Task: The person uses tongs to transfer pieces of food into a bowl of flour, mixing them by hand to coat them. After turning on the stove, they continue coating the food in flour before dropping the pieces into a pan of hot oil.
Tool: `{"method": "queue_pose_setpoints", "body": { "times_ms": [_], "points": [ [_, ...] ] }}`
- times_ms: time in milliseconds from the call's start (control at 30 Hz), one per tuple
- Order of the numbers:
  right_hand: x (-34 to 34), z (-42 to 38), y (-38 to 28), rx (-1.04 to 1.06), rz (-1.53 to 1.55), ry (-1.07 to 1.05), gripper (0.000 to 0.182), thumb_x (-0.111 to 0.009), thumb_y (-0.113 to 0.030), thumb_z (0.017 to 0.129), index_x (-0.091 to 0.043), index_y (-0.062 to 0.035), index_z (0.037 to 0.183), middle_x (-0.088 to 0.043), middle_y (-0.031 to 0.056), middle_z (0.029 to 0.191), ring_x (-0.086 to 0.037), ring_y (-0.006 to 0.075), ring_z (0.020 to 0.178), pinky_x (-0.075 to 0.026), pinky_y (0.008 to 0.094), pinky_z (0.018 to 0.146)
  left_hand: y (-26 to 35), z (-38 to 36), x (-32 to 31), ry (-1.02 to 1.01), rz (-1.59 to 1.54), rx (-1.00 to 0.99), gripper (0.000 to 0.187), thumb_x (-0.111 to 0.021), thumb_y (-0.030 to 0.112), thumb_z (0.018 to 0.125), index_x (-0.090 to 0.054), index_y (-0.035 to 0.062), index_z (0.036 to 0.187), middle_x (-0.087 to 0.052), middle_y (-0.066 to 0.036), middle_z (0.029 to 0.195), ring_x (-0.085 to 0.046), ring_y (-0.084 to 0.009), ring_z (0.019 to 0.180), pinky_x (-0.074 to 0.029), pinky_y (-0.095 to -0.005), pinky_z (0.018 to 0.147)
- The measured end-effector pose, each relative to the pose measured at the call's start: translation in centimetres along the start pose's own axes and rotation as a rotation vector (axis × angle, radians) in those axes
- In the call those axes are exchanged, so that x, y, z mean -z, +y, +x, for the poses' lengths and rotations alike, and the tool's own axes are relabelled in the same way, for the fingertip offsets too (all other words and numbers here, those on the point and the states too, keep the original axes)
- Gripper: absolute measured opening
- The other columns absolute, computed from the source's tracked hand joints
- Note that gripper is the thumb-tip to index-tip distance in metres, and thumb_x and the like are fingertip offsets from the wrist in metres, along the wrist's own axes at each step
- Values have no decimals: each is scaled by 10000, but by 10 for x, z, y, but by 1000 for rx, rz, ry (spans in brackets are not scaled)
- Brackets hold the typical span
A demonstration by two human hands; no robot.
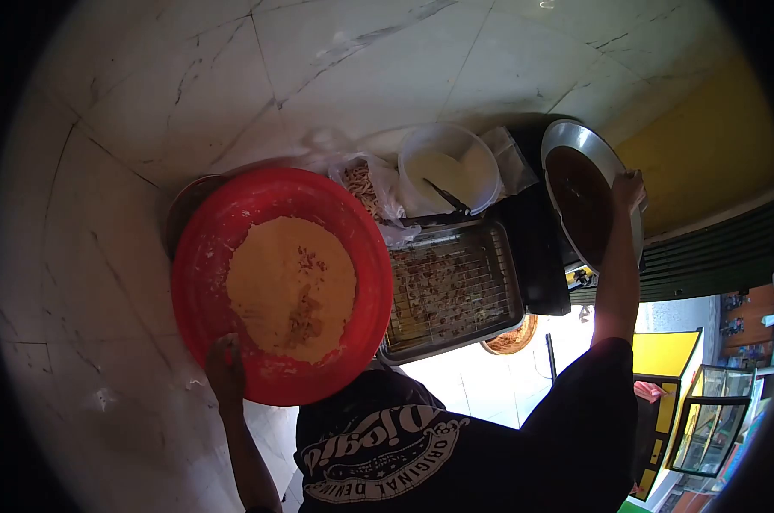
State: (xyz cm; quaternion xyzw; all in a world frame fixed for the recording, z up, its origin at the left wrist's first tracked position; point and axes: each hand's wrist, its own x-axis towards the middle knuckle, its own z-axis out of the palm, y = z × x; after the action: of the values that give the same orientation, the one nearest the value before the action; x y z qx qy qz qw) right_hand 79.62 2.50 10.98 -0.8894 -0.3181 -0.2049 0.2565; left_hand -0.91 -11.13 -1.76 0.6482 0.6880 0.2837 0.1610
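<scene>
My left hand (pixel 225 366) grips the near rim of a big red basin (pixel 207 256) that holds a mound of yellowish flour with a few brown bits in it. My right hand (pixel 627 190) is stretched out to the far right and holds the rim of a round metal pan (pixel 567 141) with a dark inside, which is tilted up on its edge. My black printed shirt fills the bottom middle of the view.
Between basin and pan lies a metal tray with a wire rack (pixel 452 286) carrying fried crumbs. Behind it stand a white tub (pixel 449 167) with a utensil and a plastic bag of strips (pixel 366 184). A black stove (pixel 537 248) sits under the pan. Marble-look tiles surround everything.
</scene>
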Motion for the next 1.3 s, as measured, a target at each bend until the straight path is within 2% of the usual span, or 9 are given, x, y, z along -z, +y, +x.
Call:
{"method": "queue_pose_setpoints", "body": {
  "times_ms": [100, 200, 400, 500, 600, 700, 900, 1133, 1300],
  "points": [
    [-39, 6, 41, 444, -87, -376, 332, -633, -232, 694, -641, -18, 948, -640, 212, 927, -607, 366, 898, -458, 424, 782, 1, 1, -1, -15, -18, 11, 183, -534, 171, 888, -614, 22, 957, -626, -134, 955, -600, -281, 901, -465, -357, 815],
    [-22, 2, 26, 11, -140, -178, 298, -642, -253, 706, -657, -14, 884, -646, 207, 895, -615, 361, 883, -462, 427, 777, -1, 1, 1, -14, -8, -14, 178, -538, 172, 884, -616, 27, 952, -628, -129, 953, -599, -283, 896, -464, -357, 812],
    [41, -27, -17, -67, 19, 116, 280, -600, -210, 732, -641, 6, 905, -637, 205, 941, -590, 366, 945, -448, 429, 833, -1, 3, 3, -48, 49, -43, 176, -533, 175, 881, -621, 38, 949, -628, -128, 955, -590, -291, 901, -453, -369, 822],
    [16, -22, 12, -13, 227, -180, 237, -587, -206, 743, -632, 2, 849, -640, 198, 916, -600, 370, 915, -451, 443, 823, -1, 4, 4, -79, 43, -46, 189, -528, 185, 879, -621, 37, 951, -626, -132, 958, -587, -295, 904, -444, -378, 833],
    [-25, -37, 40, 27, 257, -55, 297, -592, -203, 729, -633, 13, 929, -621, 217, 1010, -592, 362, 964, -445, 423, 851, -3, 2, 5, -93, 79, -78, 199, -528, 189, 871, -621, 37, 959, -625, -136, 956, -585, -299, 904, -439, -383, 839],
    [50, -61, -25, -185, 10, -100, 458, -583, -171, 697, -579, 21, 1112, -578, 230, 1120, -561, 348, 1050, -420, 391, 902, -4, 3, 6, -121, 51, -72, 202, -530, 182, 864, -618, 38, 975, -623, -138, 957, -582, -306, 906, -438, -386, 840],
    [56, -51, 0, -116, 290, -410, 503, -579, -153, 647, -558, 7, 1124, -589, 207, 1102, -543, 341, 1078, -400, 395, 933, -7, 8, 8, -123, 8, -103, 210, -528, 191, 871, -609, 37, 988, -620, -142, 967, -577, -315, 915, -435, -391, 845],
    [67, -100, -66, -104, 94, 24, 347, -659, -221, 720, -637, -11, 995, -638, 151, 1005, -598, 259, 979, -444, 344, 857, -18, 15, 11, -143, -56, -141, 212, -531, 188, 872, -609, 40, 1004, -620, -146, 984, -575, -318, 939, -438, -396, 850],
    [88, -213, -179, 324, 717, -106, 198, -613, -181, 852, -665, 9, 869, -673, 93, 798, -642, 157, 754, -487, 276, 703, -31, 25, 6, -177, -56, -143, 210, -540, 174, 866, -608, 39, 1011, -619, -152, 1008, -577, -320, 951, -443, -392, 852]
  ]
}}
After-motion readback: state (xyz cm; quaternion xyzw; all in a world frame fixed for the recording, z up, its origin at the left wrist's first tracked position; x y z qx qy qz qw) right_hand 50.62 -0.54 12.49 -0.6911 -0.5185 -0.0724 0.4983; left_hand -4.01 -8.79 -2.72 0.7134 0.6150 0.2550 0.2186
